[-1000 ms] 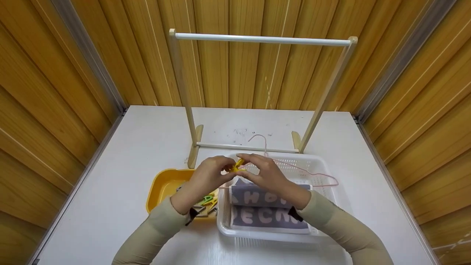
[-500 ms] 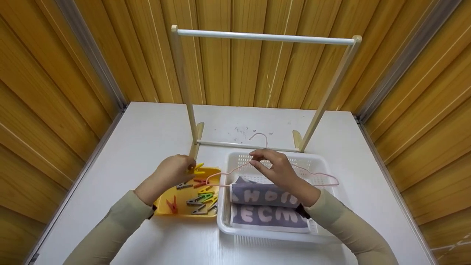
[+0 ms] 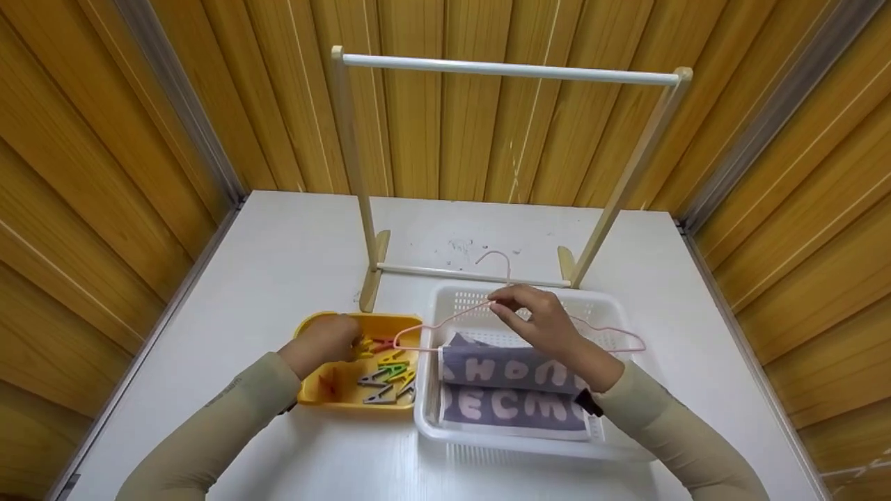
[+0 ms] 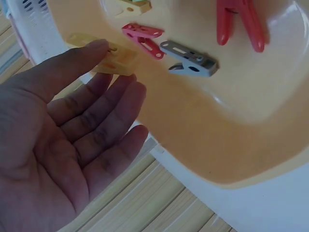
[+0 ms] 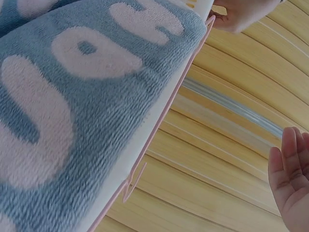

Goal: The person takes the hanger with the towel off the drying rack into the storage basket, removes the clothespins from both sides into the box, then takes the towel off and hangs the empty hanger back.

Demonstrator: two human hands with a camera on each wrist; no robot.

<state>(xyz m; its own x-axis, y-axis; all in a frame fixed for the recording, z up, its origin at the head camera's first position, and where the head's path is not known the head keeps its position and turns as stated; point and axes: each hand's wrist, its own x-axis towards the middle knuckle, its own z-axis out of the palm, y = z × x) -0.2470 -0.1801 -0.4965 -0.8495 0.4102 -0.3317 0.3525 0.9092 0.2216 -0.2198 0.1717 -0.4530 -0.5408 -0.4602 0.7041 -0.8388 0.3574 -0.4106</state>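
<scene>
White table (image 3: 292, 243), wood walls (image 3: 463, 153). We see the left hand (image 3: 324, 339) pinching a yellow clip (image 4: 120, 60) over the tub (image 3: 383, 320), parked beside the basket (image 3: 508, 447), likely for quick reach; right hand (image 3: 543, 323) loose, gripping nothing, near the hanger (image 3: 464, 314); towel (image 3: 511, 390) folded over it, presumably for support.

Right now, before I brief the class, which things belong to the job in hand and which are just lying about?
Part of the job, it seems:
yellow clothespin, pinched by the left hand
yellow tray, at that hand
pink hanger, near the right hand
towel in the white basket

Apparently idle for now:
wooden rack, untouched
loose clothespins in the tray
</scene>
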